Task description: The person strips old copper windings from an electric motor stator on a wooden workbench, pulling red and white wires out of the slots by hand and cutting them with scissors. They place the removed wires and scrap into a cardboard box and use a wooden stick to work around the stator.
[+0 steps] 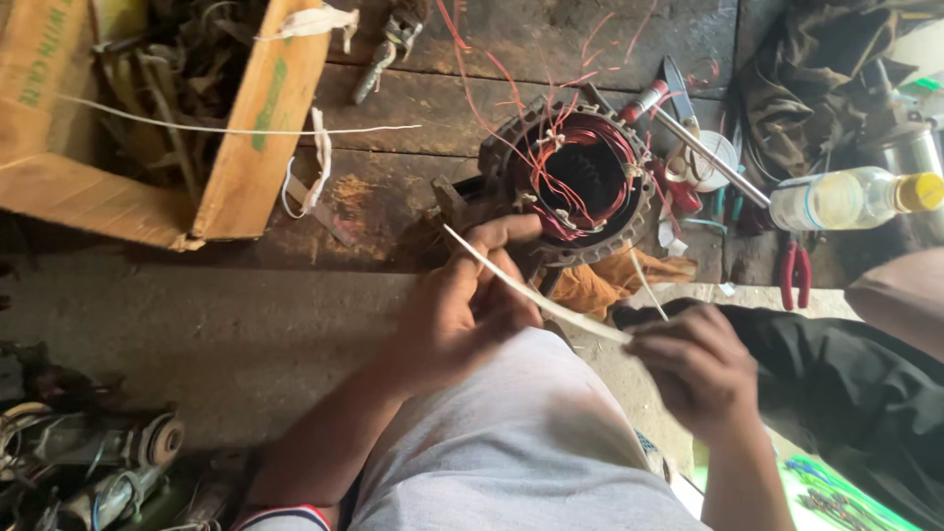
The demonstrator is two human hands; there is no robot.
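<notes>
A thin white strip [531,290] stretches between my two hands above my grey-clad knee. My left hand [462,305] pinches its upper end near the motor stator. My right hand [693,369] grips its lower end, with a short white piece sticking up beside it. The round stator [580,177] lies on the dark wooden planks just beyond my left hand, its slots filled with red copper windings and loose red wires trailing upward.
An open cardboard box [251,128] of scrap stands at upper left. A clear bottle with yellow cap [851,197], red-handled pliers [795,270], a roll of white tape [710,157] and a dark cloth lie right. Old motor parts [98,462] sit lower left.
</notes>
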